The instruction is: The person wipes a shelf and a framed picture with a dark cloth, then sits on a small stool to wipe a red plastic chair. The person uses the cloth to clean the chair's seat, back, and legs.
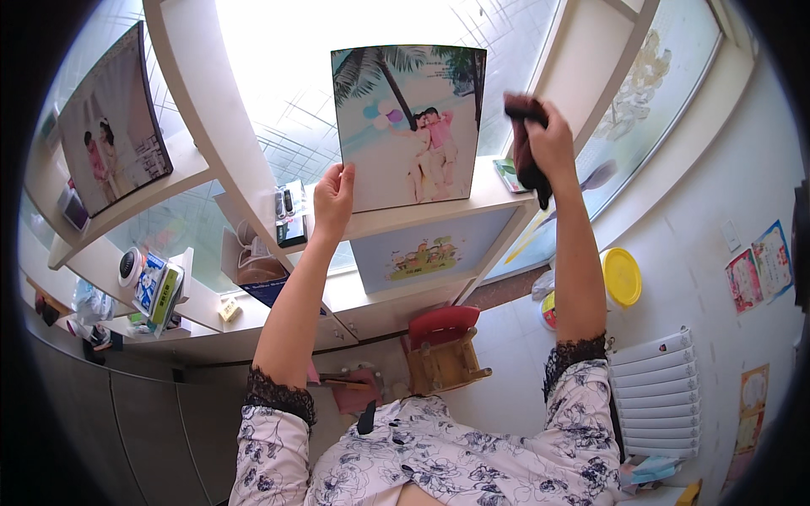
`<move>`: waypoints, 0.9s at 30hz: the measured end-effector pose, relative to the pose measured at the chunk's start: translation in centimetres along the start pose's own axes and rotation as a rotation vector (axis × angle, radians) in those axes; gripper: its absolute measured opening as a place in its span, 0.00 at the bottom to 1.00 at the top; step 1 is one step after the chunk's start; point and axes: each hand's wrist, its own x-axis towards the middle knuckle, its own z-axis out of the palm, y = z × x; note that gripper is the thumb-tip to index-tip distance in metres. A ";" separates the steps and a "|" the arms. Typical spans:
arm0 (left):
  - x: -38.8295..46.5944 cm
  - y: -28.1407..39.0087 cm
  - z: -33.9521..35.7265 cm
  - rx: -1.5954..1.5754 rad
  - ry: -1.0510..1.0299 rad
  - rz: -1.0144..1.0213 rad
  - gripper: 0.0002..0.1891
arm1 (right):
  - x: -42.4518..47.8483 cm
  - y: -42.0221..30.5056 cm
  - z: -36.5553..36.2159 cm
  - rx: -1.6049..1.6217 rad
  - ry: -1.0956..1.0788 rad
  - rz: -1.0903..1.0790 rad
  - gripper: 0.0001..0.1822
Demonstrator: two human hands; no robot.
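Observation:
A photo panel (411, 126) with a beach picture of two people stands upright on a white shelf (405, 212). My left hand (334, 196) grips its lower left edge, thumb on the front. To the right of the panel and apart from it, my right hand (552, 139) is closed around a dark brown cloth (525, 148), which hangs down in folds. That hand looks slightly blurred. Under the shelf is a pale blue panel (430, 250) with a cartoon print.
At left, a second photo panel (114, 126) leans on a higher shelf. Small boxes (291, 215) stand beside my left wrist. A brown appliance in a carton (253, 269) sits lower. A wooden chair with a red back (446, 351), a yellow-lidded tub (620, 278) and a white radiator (655, 392) are below and right.

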 end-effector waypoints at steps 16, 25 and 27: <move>-0.5 1.4 0.1 -0.119 -0.089 -0.048 0.14 | -0.5 -1.9 6.0 0.177 -0.001 0.052 0.21; -0.3 1.2 0.3 -0.031 -0.038 0.002 0.13 | -5.2 1.9 2.6 -0.180 -0.586 0.051 0.19; -0.2 1.2 0.2 -0.024 -0.029 0.010 0.13 | -5.9 2.3 0.7 -0.260 -0.743 -0.031 0.19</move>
